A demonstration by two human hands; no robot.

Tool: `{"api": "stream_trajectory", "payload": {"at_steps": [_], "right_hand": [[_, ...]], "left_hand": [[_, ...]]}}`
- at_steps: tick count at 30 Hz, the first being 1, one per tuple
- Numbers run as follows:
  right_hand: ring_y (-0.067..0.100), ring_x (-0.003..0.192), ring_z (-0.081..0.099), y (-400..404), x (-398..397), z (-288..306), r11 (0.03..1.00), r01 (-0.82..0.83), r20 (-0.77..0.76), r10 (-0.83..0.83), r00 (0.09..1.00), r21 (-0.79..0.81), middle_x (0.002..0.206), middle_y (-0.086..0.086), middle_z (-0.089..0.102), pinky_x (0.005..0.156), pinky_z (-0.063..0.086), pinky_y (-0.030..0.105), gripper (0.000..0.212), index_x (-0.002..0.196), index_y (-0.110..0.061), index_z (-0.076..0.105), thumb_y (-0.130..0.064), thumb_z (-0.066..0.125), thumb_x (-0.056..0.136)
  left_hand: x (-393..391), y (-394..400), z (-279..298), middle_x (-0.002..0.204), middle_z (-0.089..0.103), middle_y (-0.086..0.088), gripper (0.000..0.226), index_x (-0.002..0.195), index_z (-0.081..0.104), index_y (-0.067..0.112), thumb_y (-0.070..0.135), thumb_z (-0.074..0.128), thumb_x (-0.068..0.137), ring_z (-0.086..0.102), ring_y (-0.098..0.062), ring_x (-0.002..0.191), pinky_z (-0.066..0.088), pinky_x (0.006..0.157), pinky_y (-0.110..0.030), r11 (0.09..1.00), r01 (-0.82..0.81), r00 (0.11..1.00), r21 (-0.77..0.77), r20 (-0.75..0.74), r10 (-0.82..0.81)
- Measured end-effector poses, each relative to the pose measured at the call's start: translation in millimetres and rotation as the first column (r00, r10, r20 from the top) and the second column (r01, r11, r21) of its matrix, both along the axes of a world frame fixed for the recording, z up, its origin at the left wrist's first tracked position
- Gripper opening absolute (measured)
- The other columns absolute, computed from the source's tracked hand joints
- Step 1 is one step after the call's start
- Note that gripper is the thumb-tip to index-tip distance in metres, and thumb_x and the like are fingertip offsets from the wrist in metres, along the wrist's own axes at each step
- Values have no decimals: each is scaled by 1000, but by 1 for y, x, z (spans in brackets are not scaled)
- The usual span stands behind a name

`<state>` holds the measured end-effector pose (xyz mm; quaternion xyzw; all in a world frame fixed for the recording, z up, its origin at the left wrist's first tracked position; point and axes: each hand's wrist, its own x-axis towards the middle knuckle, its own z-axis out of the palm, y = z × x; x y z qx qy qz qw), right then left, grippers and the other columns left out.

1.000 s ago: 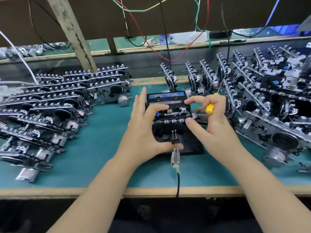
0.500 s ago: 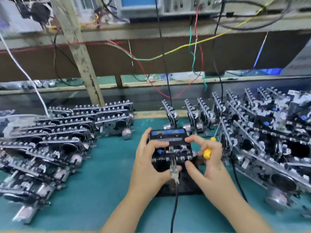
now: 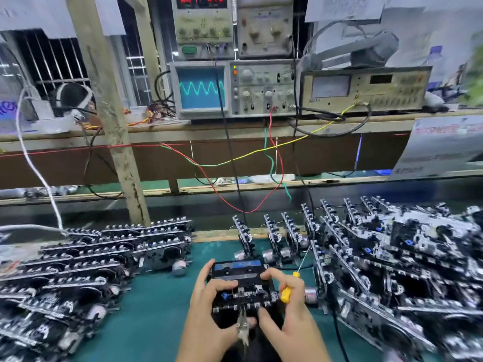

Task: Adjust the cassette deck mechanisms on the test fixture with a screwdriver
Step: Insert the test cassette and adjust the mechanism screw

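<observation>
A black cassette deck mechanism with a blue-labelled cassette in it sits on the dark test fixture at the bottom centre. My left hand grips the mechanism's left side, fingers over its top. My right hand holds its right side, with a yellow-handled screwdriver tucked between the fingers, its thin shaft pointing up and to the right. A metal plug on a black cable sticks out of the fixture's front between my thumbs.
Stacks of deck mechanisms lie on the green mat at left and right. On the shelf behind stands an oscilloscope showing a sine wave, among other instruments. Coloured wires hang down. A wooden post rises at left.
The view has tilted upward, bringing the shelf of instruments into sight. Both hands stay on the mechanism, now low in the frame.
</observation>
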<state>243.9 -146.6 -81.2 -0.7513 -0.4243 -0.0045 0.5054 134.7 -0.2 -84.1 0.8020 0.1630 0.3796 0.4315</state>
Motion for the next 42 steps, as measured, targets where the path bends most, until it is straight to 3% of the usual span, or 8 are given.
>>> {"api": "stream_trajectory", "payload": {"at_steps": [5, 10, 15, 18, 23, 30, 36, 42], "right_hand": [[-2, 106, 56, -4, -4, 7, 1000, -22, -56, 21, 998, -17, 126, -32, 40, 71, 45, 22, 52, 122, -57, 27, -41, 58, 84], [0, 108, 55, -5, -8, 13, 1000, -23, -85, 22, 996, -15, 126, -35, 42, 78, 46, 25, 52, 122, -58, 27, -45, 56, 81], [-4, 102, 53, -7, -8, 15, 999, -32, -99, 29, 995, -32, 120, -40, 35, 71, 42, 18, 51, 122, -61, 25, -45, 56, 84], [-2, 102, 53, -7, -8, 15, 999, -30, -103, 26, 994, -35, 118, -37, 37, 72, 41, 20, 50, 120, -62, 24, -45, 55, 85], [1, 109, 51, -7, -10, 18, 999, -32, -87, 30, 996, -31, 126, -26, 43, 85, 49, 30, 51, 116, -63, 22, -37, 57, 88], [4, 104, 51, -9, -11, 21, 999, -30, -101, 26, 995, -36, 115, -24, 41, 77, 39, 20, 50, 122, -54, 26, -35, 58, 91], [4, 112, 51, -9, -13, 24, 999, -28, -94, 25, 995, -30, 128, -20, 46, 87, 49, 30, 51, 111, -63, 21, -34, 57, 89], [2, 112, 50, -7, -13, 20, 1000, -24, -82, 23, 996, -10, 129, -20, 47, 86, 46, 28, 50, 111, -63, 22, -37, 57, 87]], "left_hand": [[-2, -3, 2, 153, 25, 36, 68, 110, 64, 48, 52, 90, 47, 42, 2, 137, 43, 109, -47, 1000, -23, 999, -16, -23, 23], [-1, -2, -1, 153, 28, 32, 66, 107, 64, 47, 54, 89, 47, 42, 10, 133, 41, 107, -39, 1000, -3, 1000, -1, -8, 3], [1, 2, -4, 153, 29, 32, 75, 113, 64, 46, 58, 89, 44, 41, 4, 137, 42, 108, -46, 1000, -1, 1000, -16, -22, 0], [1, 3, -4, 153, 31, 32, 77, 114, 64, 46, 60, 88, 43, 39, 11, 135, 42, 106, -44, 1000, -8, 1000, -5, -26, 8], [0, 2, -3, 152, 30, 32, 75, 113, 63, 46, 56, 93, 45, 42, 2, 137, 42, 109, -51, 1000, 9, 999, -13, -33, -9], [0, -1, -1, 151, 32, 33, 69, 110, 62, 51, 37, 95, 51, 36, 16, 133, 37, 105, -39, 1000, -4, 998, 26, -54, 6], [-2, -3, 2, 152, 32, 32, 71, 112, 61, 50, 46, 91, 48, 41, 4, 135, 38, 106, -41, 1000, -4, 998, 23, -56, 5], [-3, -2, 1, 153, 31, 32, 70, 112, 61, 51, 40, 94, 50, 45, -5, 136, 40, 107, -45, 1000, -5, 999, 28, -51, 7]]}}
